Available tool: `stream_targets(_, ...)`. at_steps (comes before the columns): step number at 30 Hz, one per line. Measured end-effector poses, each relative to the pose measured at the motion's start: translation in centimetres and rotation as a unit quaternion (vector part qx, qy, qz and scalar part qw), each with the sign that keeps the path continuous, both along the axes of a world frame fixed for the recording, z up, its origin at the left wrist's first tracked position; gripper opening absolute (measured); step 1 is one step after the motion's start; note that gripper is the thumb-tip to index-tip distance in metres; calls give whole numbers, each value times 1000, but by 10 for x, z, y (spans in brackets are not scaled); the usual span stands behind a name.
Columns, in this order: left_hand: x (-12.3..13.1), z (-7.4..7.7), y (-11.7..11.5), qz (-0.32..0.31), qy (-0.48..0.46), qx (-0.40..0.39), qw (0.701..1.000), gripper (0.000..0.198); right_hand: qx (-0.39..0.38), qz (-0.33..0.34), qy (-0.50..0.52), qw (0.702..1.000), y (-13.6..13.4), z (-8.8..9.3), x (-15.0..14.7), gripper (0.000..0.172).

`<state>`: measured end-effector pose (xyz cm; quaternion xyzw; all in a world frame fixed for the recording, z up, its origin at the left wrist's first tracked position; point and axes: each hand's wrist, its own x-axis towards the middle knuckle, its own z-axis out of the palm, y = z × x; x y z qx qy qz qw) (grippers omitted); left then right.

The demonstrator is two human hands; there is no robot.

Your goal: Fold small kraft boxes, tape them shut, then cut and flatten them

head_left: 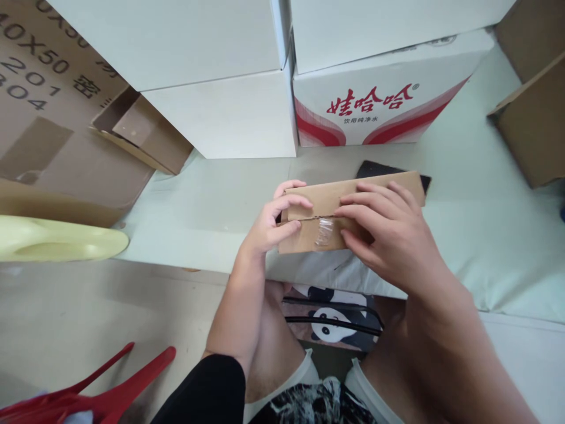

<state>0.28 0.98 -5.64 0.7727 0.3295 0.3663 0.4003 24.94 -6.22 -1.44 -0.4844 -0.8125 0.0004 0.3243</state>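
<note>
A small brown cardboard box rests at the front edge of a pale green table, its flaps closed. A piece of clear tape sticks on its front face near the seam. My left hand grips the box's left end, fingers curled over the top flap. My right hand lies over the right part of the box, fingers pressed on the flap seam and front. A dark flat object pokes out behind the box.
White cartons and a carton with red lettering stand stacked at the back. Brown cardboard lies at left, another brown box at right. A yellow-green object sits at left, red plastic below, a panda-print item under the table.
</note>
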Motion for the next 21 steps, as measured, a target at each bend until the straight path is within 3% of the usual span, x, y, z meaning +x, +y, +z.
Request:
stream_targets(12,2,-8,3,-18,-25,23,999,32,67,-14,3,998,11,-9,-9,11)
stream_targets(16,6,-8,1,-30,-32,31,999,26,67,-78,27,994,14,-8,-17,17)
stream_targets(21,11,-6,-1,-34,-15,34,999,25,43,-179,85,979,21,-8,-23,8)
